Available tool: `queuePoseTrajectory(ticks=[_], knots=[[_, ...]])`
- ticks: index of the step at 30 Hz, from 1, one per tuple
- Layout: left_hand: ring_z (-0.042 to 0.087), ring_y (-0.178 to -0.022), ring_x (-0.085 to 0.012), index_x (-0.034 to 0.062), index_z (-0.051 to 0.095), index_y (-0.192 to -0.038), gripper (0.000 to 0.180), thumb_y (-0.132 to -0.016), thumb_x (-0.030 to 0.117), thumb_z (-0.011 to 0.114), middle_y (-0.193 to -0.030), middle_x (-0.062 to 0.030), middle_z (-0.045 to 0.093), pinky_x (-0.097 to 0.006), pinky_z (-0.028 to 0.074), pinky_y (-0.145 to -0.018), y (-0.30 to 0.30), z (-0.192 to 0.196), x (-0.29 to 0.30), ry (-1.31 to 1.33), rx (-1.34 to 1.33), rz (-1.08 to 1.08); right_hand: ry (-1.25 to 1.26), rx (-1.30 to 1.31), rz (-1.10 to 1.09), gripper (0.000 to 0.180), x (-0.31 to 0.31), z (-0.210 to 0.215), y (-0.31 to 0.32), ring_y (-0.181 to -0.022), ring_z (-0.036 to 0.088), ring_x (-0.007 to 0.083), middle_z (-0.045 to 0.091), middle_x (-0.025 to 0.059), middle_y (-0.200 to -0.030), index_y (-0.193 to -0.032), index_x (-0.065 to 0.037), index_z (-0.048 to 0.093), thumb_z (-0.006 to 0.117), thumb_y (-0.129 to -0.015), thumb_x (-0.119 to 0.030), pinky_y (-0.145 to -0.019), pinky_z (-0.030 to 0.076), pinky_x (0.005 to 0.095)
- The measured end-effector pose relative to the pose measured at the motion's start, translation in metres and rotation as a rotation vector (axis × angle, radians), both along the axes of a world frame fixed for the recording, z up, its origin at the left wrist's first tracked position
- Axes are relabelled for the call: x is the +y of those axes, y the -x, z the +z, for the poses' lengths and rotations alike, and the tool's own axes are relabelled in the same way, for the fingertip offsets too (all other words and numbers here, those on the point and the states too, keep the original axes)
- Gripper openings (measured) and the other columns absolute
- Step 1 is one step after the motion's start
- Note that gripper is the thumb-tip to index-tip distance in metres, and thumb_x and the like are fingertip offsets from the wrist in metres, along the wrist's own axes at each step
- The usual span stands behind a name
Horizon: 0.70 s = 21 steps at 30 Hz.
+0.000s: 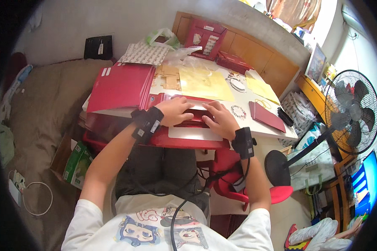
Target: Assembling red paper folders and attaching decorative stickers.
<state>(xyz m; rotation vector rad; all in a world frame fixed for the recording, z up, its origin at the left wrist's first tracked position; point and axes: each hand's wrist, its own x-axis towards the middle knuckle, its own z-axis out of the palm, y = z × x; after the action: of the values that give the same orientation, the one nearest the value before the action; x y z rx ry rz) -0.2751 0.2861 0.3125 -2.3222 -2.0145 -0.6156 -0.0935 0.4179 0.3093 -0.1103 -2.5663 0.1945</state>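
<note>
Red card fills the middle of the frame: a folded red card piece [194, 119] lies on a white sheet [194, 134] at the near edge of a small white table [276, 131], and both hands rest on it. The left hand [176, 111] lies palm down on the left part of the piece, its fingers flat and close together, pressing rather than gripping. The right hand [220, 119] lies just beside it on the right part, fingers spread a little and also flat on the card; neither hand closes around anything. Each wrist carries a black strap with a small device, and a black cable runs down from the right one.

Left of the hands, toward the upper left of the table, sits a stack of red card sheets [119, 85]. Above the hands, at the centre of the frame, lie yellow sheets [205, 83], with small tan cut-out pieces [169, 77] beside them. To the right of the right hand a beaded bracelet [238, 111] rests on the table, and further right a dark red folder [267, 116]. At the right edge of the frame stands a black pedestal fan [352, 111]. A green box [77, 165] lies on the floor at the lower left.
</note>
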Motion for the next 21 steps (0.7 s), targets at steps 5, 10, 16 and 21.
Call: queuePoseTrajectory(ticks=[5,10,16,21], knots=[[0.055,-0.098,-0.0365,0.0026,0.044,-0.124,0.043,-0.082,0.004,0.051,-0.110,-0.0217,0.053,-0.041,0.044,-0.083,0.009,0.005,0.013,-0.025,-0.151,0.085,-0.192,0.193,-0.089,0.030,-0.025,0.015,-0.017,-0.092,0.053,0.0270,0.054,0.0096,-0.097,-0.101,-0.007,0.057,0.064,-0.075,-0.019,-0.076,0.045,0.0377],[0.053,-0.100,-0.0298,0.0075,0.047,-0.122,0.044,-0.079,0.004,0.051,-0.108,-0.0137,0.052,-0.039,0.046,-0.079,-0.005,0.005,0.026,-0.295,0.236,0.335,-0.316,-0.056,-0.051,0.019,-0.032,0.011,-0.025,-0.088,0.055,0.0229,0.053,0.0043,-0.091,-0.090,-0.008,0.057,0.062,-0.073,-0.013,-0.075,0.044,0.0356],[0.054,-0.083,-0.0220,0.0076,0.054,-0.086,0.015,-0.074,0.014,0.060,-0.086,-0.0050,0.052,-0.034,0.044,-0.072,-0.022,0.016,0.013,-0.627,0.378,0.035,-0.257,-0.028,-0.127,0.016,-0.030,0.007,-0.024,-0.081,0.059,0.0210,0.055,0.0041,-0.085,-0.088,-0.008,0.058,0.059,-0.072,-0.009,-0.066,0.048,0.0330],[0.054,-0.082,-0.0205,0.0069,0.056,-0.086,0.026,-0.068,0.022,0.067,-0.086,-0.0045,0.052,-0.034,0.044,-0.071,-0.021,0.007,-0.020,-0.394,0.407,-0.105,-0.357,-0.058,-0.141,0.016,-0.027,0.003,-0.023,-0.075,0.060,0.0218,0.056,0.0052,-0.082,-0.089,-0.008,0.059,0.054,-0.073,-0.007,-0.063,0.049,0.0334]])
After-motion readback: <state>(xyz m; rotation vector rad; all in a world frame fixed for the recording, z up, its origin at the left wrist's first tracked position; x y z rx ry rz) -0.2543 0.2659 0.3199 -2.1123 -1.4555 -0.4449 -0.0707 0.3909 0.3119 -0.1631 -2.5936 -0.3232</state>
